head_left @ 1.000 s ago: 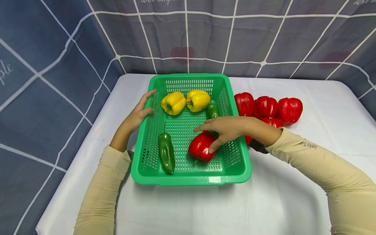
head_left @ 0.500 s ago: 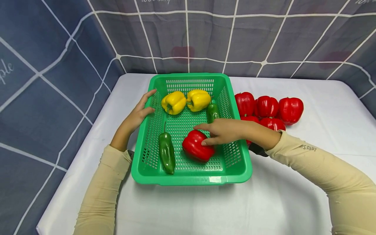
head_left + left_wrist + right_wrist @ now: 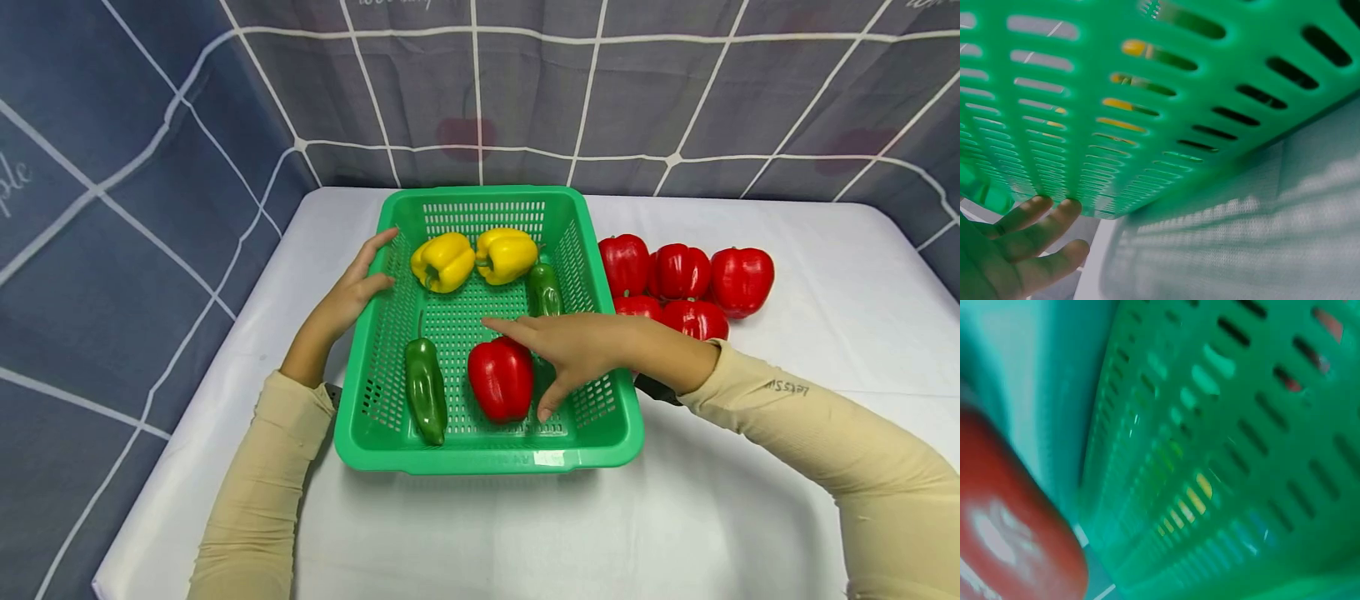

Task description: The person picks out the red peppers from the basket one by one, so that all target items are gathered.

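A green plastic basket (image 3: 487, 458) holds the vegetables. My left hand (image 3: 347, 302) rests at its left rim, with thumb and index finger over the edge; the left wrist view shows other fingers (image 3: 1047, 250) extended outside the slotted wall. My right hand (image 3: 573, 346) is inside the basket, fingers and thumb spread beside a red bell pepper (image 3: 501, 382). The thumb is apart from the pepper; some fingers are hidden. In the right wrist view, this pepper (image 3: 1016, 531) is at lower left. A long green pepper (image 3: 425, 392) lies left of it.
Two yellow bell peppers (image 3: 442, 262) lie at the basket's back, beside another green pepper (image 3: 545, 287) partly covered by my right hand. Several red bell peppers (image 3: 741, 282) sit on the white-covered table (image 3: 825, 275) to the right. Grey checked cloth (image 3: 525, 92) hangs behind.
The red bell pepper in the basket has turned more upright and shifted slightly left. My right hand has released it, thumb moving down and away. My left hand has stayed still.
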Demonstrator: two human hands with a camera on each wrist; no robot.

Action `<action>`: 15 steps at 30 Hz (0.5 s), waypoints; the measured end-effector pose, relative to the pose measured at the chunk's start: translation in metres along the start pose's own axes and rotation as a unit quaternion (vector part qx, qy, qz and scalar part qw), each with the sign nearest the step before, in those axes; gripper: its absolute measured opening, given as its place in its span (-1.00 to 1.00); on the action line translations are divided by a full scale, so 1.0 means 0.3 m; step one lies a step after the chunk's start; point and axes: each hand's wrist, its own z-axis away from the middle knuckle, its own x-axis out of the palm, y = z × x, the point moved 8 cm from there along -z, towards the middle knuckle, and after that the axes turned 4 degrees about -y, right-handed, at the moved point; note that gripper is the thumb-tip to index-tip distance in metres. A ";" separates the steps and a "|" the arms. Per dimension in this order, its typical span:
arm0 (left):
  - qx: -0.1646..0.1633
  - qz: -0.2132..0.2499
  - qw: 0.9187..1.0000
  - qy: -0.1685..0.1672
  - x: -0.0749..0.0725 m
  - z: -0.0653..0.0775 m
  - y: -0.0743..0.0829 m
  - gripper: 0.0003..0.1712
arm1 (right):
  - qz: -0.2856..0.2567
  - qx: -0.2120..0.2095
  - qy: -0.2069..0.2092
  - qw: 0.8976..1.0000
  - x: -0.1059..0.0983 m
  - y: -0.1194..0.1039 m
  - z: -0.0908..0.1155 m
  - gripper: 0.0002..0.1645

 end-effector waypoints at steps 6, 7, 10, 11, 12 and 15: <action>0.005 0.002 1.000 0.001 -0.002 -0.002 0.000 -0.19 | 0.008 -0.006 -0.027 1.000 0.048 -0.028 -0.009 0.36; 0.003 0.002 1.000 0.001 -0.003 -0.002 -0.001 -0.19 | 0.006 -0.009 -0.028 1.000 0.052 -0.033 -0.011 0.35; -0.002 0.001 1.000 0.000 -0.002 0.000 0.000 -0.19 | 0.006 -0.012 -0.026 1.000 0.060 -0.041 -0.017 0.32; -0.004 0.002 1.000 0.000 -0.003 0.001 0.001 -0.19 | 0.006 -0.012 -0.024 1.000 0.060 -0.043 -0.019 0.31; -0.006 0.004 1.000 -0.001 -0.001 0.001 0.005 -0.19 | 0.004 -0.013 -0.023 1.000 0.061 -0.045 -0.020 0.30; -0.010 0.013 1.000 -0.004 0.007 0.006 0.029 -0.18 | 0.001 -0.014 -0.018 1.000 0.063 -0.047 -0.022 0.28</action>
